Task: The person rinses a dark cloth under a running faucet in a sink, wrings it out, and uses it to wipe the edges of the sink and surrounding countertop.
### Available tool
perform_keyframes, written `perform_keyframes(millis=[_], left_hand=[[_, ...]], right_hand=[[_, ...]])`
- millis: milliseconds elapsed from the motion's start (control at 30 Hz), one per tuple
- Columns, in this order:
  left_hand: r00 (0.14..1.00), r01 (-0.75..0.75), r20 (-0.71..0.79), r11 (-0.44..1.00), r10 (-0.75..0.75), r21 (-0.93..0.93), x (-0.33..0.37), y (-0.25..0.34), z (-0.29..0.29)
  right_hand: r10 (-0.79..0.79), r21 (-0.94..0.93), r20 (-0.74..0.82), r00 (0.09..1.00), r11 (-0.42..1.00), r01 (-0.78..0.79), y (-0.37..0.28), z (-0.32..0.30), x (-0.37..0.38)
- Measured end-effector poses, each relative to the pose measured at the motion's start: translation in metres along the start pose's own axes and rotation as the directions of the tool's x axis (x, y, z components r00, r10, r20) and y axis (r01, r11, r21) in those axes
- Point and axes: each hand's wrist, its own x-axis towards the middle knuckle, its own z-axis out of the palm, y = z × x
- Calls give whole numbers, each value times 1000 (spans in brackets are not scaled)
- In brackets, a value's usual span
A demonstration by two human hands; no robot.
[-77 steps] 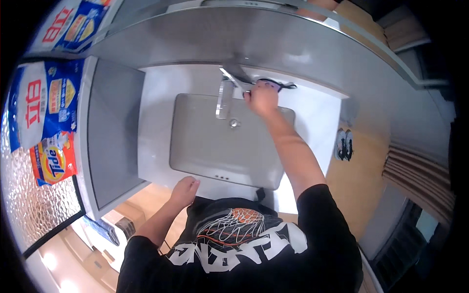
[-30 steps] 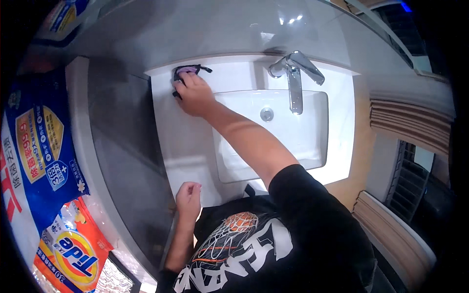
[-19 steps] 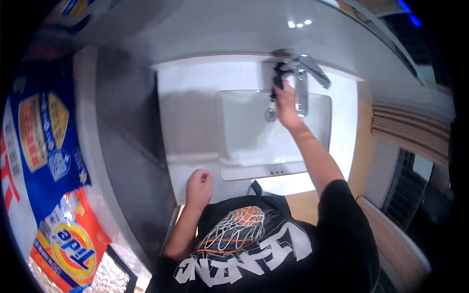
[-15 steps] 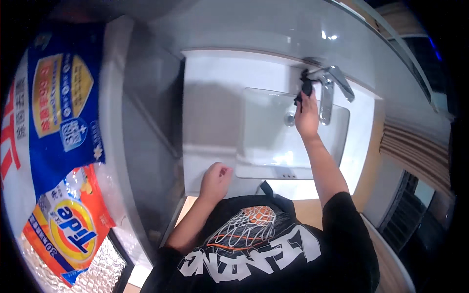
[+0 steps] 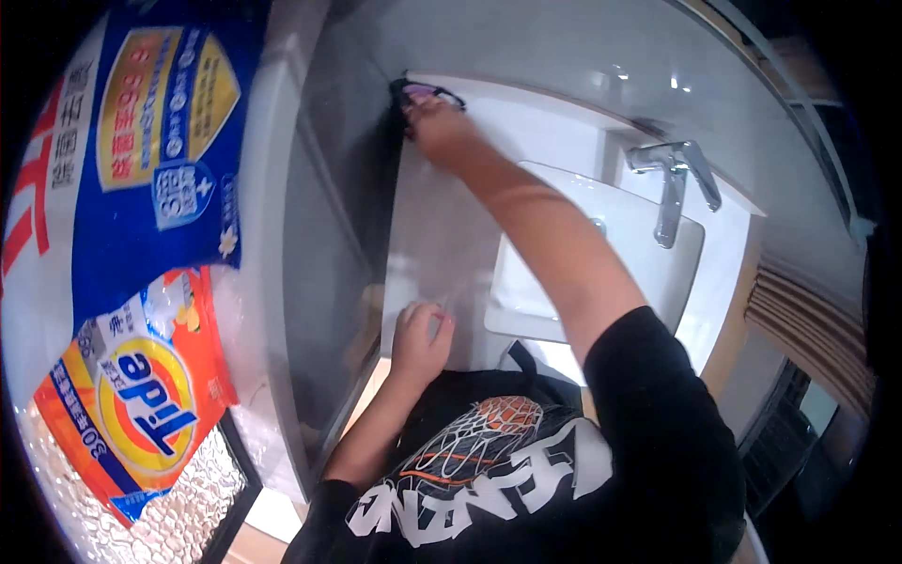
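Note:
My right hand (image 5: pixel 440 132) reaches across to the far left corner of the white countertop (image 5: pixel 427 235). Its fingers press a dark cloth (image 5: pixel 406 97) against the corner by the wall; a purplish patch shows among the black folds. Near the counter's front left edge rests my left hand (image 5: pixel 421 340), its fingers loosely curled in toward the thumb, with nothing visible in them. Between the hands and to the right lies the white sink basin (image 5: pixel 531 296), partly covered by my right forearm. A chrome faucet (image 5: pixel 671 193) stands behind the basin, its handle angled to the right.
At the left hang a blue-and-white package (image 5: pixel 150 169) and an orange detergent bag (image 5: pixel 150 404). A grey panel (image 5: pixel 329 235) rises along the counter's left side. A glossy grey wall (image 5: pixel 526 66) runs behind it. Brown striped fabric (image 5: pixel 808 329) is at the right.
My right hand has moved from beside the faucet to the far left corner, taking the dark cloth along. My left hand has stayed near the front edge, and the view has shifted slightly.

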Motion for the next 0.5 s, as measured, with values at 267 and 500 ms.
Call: perform_keyframes(millis=[267, 500], left_hand=[[967, 53, -249, 998, -45, 24, 3, -29, -1], [955, 45, -294, 999, -46, -11, 12, -20, 1]], right_hand=[[-210, 26, -23, 977, 977, 211, 17, -14, -51], [-368, 305, 100, 925, 896, 323, -37, 22, -182]])
